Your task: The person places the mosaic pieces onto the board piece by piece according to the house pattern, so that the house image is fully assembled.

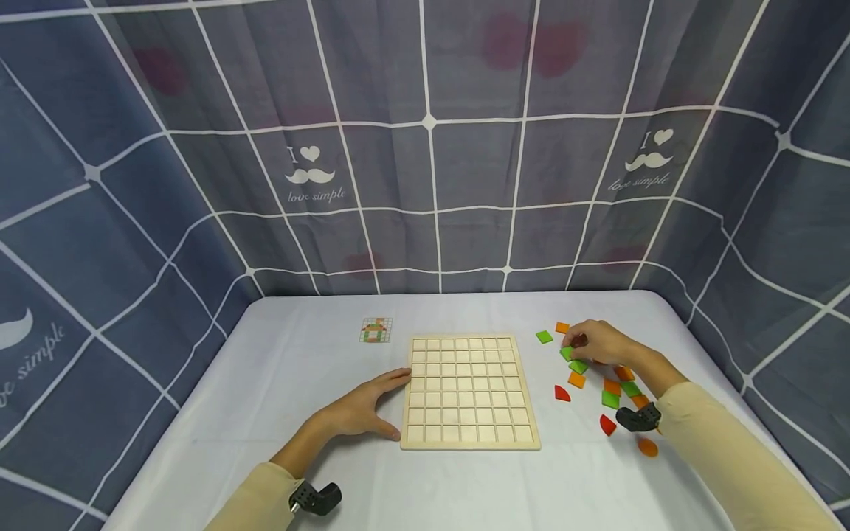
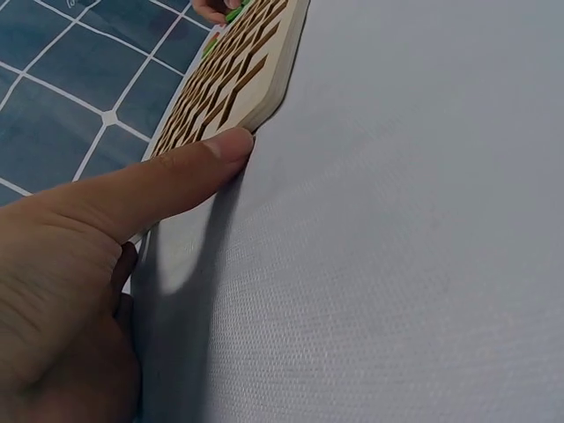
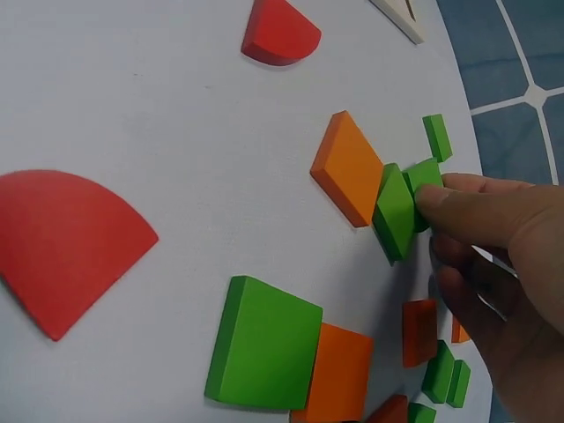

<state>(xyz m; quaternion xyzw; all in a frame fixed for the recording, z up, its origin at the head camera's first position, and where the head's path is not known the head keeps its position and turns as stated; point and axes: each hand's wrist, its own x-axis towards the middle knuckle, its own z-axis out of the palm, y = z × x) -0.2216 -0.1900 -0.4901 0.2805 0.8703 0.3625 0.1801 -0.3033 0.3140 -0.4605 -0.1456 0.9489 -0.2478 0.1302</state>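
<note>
A square wooden grid board [image 1: 470, 394] with rows of recessed cells lies flat on the table. At its left edge rests my left hand [image 1: 364, 408], fingers and thumb spread; in the left wrist view the thumb [image 2: 189, 176] touches the board's corner. To the right of the board, my right hand [image 1: 600, 344] is over a scatter of coloured tiles. Between its thumb and fingers it pinches a green tile [image 3: 426, 174], which is close beside another green tile [image 3: 395, 213] and an orange tile [image 3: 346, 167]. Part of the pinched tile is hidden by the thumb.
A small patterned card [image 1: 375, 330] lies beyond the board's left corner. Red quarter-round tiles [image 1: 561, 394], an orange round tile [image 1: 647, 447] and several orange and green squares lie on the right of the white table [image 1: 425, 490]. A checked curtain [image 1: 474, 169] surrounds the table.
</note>
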